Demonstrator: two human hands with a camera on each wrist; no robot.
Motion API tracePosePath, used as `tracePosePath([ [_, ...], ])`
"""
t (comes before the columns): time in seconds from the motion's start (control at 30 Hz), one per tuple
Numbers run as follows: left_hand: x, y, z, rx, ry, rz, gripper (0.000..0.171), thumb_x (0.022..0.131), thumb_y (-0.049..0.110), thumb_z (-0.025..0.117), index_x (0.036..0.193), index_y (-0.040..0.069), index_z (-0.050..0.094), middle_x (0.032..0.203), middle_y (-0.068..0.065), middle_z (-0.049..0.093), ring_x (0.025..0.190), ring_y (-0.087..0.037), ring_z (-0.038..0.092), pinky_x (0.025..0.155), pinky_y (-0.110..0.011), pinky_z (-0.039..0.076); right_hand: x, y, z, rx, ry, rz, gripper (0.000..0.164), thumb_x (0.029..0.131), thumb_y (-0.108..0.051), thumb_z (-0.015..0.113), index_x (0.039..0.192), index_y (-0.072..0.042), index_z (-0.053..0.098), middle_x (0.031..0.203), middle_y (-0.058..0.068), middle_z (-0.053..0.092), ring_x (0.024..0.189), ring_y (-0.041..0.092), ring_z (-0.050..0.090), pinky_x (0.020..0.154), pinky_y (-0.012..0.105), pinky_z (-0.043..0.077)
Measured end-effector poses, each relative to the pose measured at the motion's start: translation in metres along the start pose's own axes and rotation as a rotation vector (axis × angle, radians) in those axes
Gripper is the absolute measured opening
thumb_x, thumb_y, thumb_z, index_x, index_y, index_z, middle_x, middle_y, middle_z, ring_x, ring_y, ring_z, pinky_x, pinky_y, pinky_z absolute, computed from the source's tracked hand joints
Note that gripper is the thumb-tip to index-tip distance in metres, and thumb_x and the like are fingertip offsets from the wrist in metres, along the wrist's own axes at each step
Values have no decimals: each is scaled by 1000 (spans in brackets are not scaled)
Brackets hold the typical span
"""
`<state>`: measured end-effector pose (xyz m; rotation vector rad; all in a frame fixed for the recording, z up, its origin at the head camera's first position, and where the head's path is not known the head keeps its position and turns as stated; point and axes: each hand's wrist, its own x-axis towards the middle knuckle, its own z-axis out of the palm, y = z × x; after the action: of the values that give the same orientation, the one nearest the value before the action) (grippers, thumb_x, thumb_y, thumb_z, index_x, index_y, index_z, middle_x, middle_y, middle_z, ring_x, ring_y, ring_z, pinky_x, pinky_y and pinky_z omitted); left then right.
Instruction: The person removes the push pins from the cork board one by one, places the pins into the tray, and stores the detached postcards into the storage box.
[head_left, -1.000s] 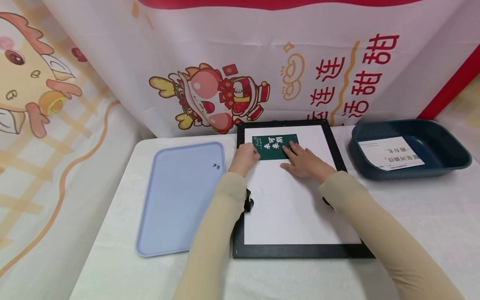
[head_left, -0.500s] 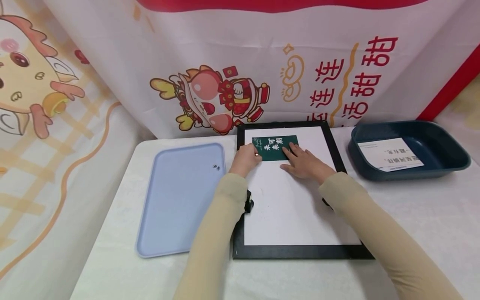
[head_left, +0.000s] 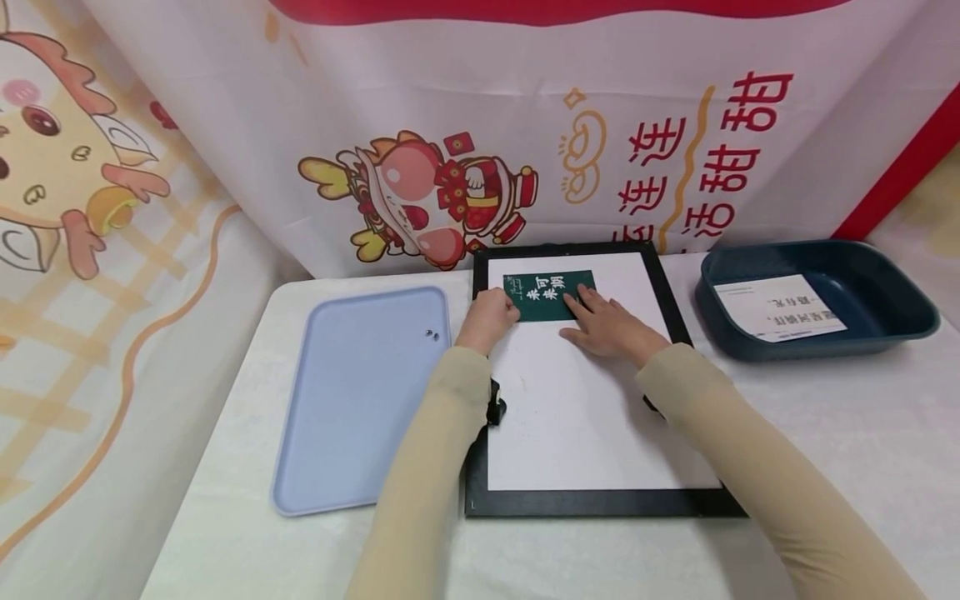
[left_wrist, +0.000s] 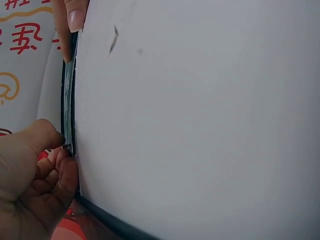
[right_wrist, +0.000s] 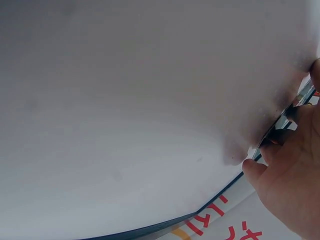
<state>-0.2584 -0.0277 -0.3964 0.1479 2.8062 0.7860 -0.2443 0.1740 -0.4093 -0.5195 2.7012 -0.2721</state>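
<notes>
A dark green card (head_left: 551, 287) with white writing lies near the top of a white board (head_left: 585, 442) with a black frame. At its lower left corner is my left hand (head_left: 489, 319), fingers curled. The left wrist view shows the thumb and forefinger of the left hand (left_wrist: 30, 175) together on a tiny dark piece (left_wrist: 67, 146) at the card's edge; its kind is hard to make out. With fingers spread, my right hand (head_left: 609, 325) rests on the card's right end. The right wrist view has the right hand (right_wrist: 290, 185) low against the board.
A light blue tray (head_left: 356, 400) stands left of the board, holding small shiny pieces (head_left: 432, 334) near its upper right corner. To the right is a dark blue basin (head_left: 892, 308) with white printed cards (head_left: 780, 308) in it. A printed cloth (head_left: 450, 83) hangs behind the table.
The fingertips of my left hand have turned slightly at the card's corner. My right hand and the card have stayed in place.
</notes>
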Motion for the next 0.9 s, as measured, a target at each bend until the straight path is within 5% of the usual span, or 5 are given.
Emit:
tracePosePath([
  [0.53,-2,-2,-1,-19,32,-37,44,92,6,49,53,12,28,56,2,15,52,-13,16,52,-25,21,-2,-3,0,9,-4,-6,72,100,-44,40,154,-6,9,160,21,-1,149,37,1,120,55,9],
  [0.67,-1,-5,-1,-115,71,-78,35,96,13,53,63,5,55,62,-2,46,60,-14,41,58,-25,37,-3,-3,-1,9,-6,-2,72,101,-44,39,154,-6,9,160,22,-1,149,37,1,120,55,9],
  [0.77,-1,-7,-3,-232,92,-113,27,97,23,55,90,2,71,90,-9,68,80,-18,59,70,-28,48,-3,-3,-1,7,-5,-5,72,101,-43,39,153,-6,8,160,22,-1,149,38,0,120,56,9],
  [0.9,-4,-9,-9,-412,89,-158,39,100,30,47,96,-1,70,88,-10,68,72,-14,60,67,-24,51,-3,-2,-1,6,-3,-11,72,101,-43,39,153,-5,8,160,22,-1,149,38,0,120,56,8],
])
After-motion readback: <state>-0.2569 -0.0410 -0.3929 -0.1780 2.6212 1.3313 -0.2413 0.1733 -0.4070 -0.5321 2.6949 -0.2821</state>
